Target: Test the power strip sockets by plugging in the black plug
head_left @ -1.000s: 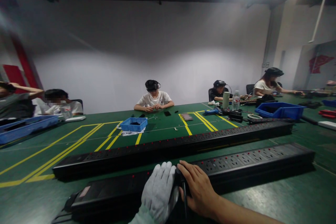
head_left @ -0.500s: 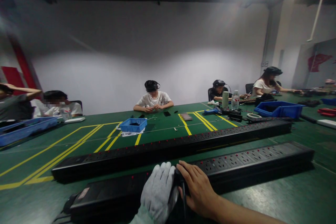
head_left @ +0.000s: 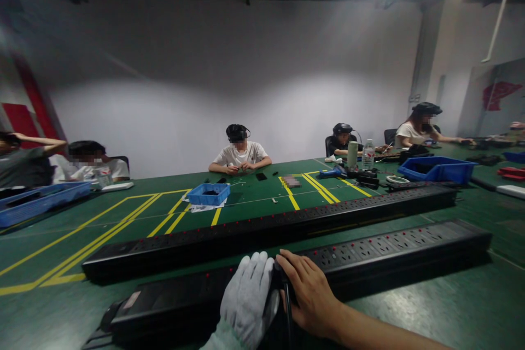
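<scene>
A long black power strip (head_left: 381,254), with rows of sockets and small red lights, lies across the table in front of me. My left hand (head_left: 246,295), in a pale grey glove, is closed over this strip near its middle, fingers together across the top. Right beside it, my bare right hand (head_left: 307,292) grips a black plug (head_left: 280,273) against the strip. From the plug a black cable (head_left: 288,311) runs down between my hands. The plug's prongs are hidden, so I cannot tell how far they sit in a socket.
A second long power strip (head_left: 197,243) lies just behind, parallel. Farther back are a small blue tray (head_left: 209,194), a blue bin (head_left: 437,169), a plastic bottle (head_left: 368,154) and a green cup (head_left: 352,154). At the left stands another blue tray (head_left: 45,202). Several people sit across the green table.
Both hands keep their places on the power strip and plug. The view has shifted very slightly; nothing else has visibly moved.
</scene>
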Demonstrator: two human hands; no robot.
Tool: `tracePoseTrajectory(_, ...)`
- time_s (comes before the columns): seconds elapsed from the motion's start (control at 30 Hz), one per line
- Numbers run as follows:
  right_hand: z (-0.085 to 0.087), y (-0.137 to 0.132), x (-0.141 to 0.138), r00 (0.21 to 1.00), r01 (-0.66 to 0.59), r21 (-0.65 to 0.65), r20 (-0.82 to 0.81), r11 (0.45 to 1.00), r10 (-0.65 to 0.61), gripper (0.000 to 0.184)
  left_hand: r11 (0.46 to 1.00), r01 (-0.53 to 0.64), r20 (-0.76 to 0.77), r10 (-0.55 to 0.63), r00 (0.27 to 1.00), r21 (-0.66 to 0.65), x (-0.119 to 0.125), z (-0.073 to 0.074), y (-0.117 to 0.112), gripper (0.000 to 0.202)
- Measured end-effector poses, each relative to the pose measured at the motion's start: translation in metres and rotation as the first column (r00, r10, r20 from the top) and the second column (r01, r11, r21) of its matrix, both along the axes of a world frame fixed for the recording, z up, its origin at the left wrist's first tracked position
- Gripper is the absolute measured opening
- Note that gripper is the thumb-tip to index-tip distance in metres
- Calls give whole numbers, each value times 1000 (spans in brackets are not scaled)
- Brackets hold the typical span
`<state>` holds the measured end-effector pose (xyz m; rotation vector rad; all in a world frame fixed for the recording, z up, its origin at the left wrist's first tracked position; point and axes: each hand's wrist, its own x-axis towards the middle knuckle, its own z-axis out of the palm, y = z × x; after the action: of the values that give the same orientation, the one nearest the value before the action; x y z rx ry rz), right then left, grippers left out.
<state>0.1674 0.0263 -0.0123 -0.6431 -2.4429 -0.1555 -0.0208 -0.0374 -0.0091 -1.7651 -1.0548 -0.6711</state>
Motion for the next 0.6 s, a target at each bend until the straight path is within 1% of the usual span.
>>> tracePoseTrajectory(0.27,-2,0,-1,1000,3,11,-13,1000,-3,69,1000,-4,-10,4,1000,18,1,4,-2,36)
tracePoseTrajectory(0.6,2,-1,0,1000,-2,9,-9,1000,2,67,1000,-10,6,10,1000,7,1,2,-2,37)
